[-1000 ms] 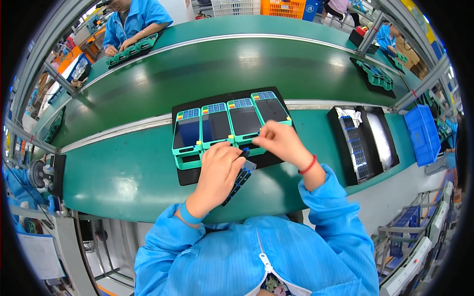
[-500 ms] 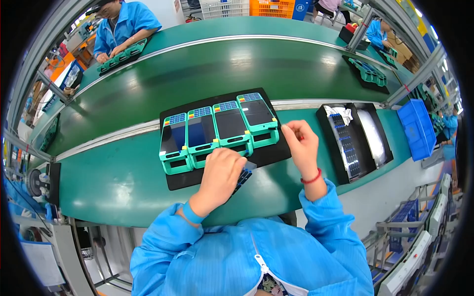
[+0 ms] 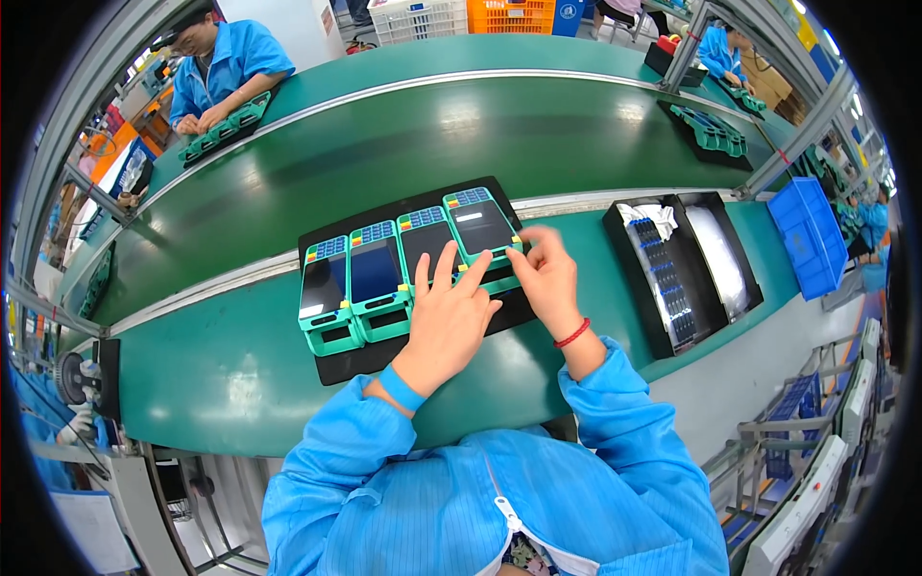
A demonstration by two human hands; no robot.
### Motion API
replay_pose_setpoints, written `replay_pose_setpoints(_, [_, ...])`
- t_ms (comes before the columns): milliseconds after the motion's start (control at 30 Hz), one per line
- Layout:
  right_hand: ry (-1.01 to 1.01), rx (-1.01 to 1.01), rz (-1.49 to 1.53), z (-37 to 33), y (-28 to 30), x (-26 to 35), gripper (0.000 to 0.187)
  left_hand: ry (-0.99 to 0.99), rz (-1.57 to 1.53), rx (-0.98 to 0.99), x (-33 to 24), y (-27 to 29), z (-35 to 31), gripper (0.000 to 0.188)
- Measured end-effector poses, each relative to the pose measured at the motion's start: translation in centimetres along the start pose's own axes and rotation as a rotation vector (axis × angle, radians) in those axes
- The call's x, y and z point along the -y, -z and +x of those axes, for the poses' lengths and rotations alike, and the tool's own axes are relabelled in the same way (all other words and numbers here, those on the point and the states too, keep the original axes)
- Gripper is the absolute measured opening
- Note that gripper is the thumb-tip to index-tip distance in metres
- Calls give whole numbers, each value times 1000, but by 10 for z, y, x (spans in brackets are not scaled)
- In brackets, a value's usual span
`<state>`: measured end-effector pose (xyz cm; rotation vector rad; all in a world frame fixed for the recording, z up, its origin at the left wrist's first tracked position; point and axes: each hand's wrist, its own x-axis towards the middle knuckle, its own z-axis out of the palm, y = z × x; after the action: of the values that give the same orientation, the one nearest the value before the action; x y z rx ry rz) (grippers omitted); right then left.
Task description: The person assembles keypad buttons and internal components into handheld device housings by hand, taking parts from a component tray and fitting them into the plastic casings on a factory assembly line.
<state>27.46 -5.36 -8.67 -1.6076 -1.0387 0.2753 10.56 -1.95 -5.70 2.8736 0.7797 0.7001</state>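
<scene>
Both hands now gathered on rightmost green terminal point(image 3: 483, 236): left hand point(image 3: 449, 317) flat, unclenched at 7 o'clock; right hand point(image 3: 547, 278) pinching its 4 o'clock edge.

**Green bench, loaded edge to edge**

You're at a green work surface point(image 3: 221, 384) running alongside a darker green conveyor belt point(image 3: 384, 134). Right in front of you lies a black mat point(image 3: 384, 353), carrying a row of four green-framed devices point(image 3: 403, 259). Off to your right sits a black tray point(image 3: 672, 274). Across the belt, two more black mats point(image 3: 706, 130) with green parts rest on the far edge.
</scene>
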Motion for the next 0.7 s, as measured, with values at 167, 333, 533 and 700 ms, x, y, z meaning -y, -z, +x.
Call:
replay_pose_setpoints(167, [-155,142,177,21,9,-7,34,-2,16,36,-1,0,3,21])
replay_pose_setpoints(333, [-225,200,227,29,17,-20,31,-48,22,-12,-9,4,8,20])
replay_pose_setpoints(533, [-115,200,77,30,13,-34,33,-75,108,-9,-8,7,9,21])
replay_pose_setpoints(700, [-293,357,327,-30,36,11,42,-86,-85,-136,11,39,-9,19])
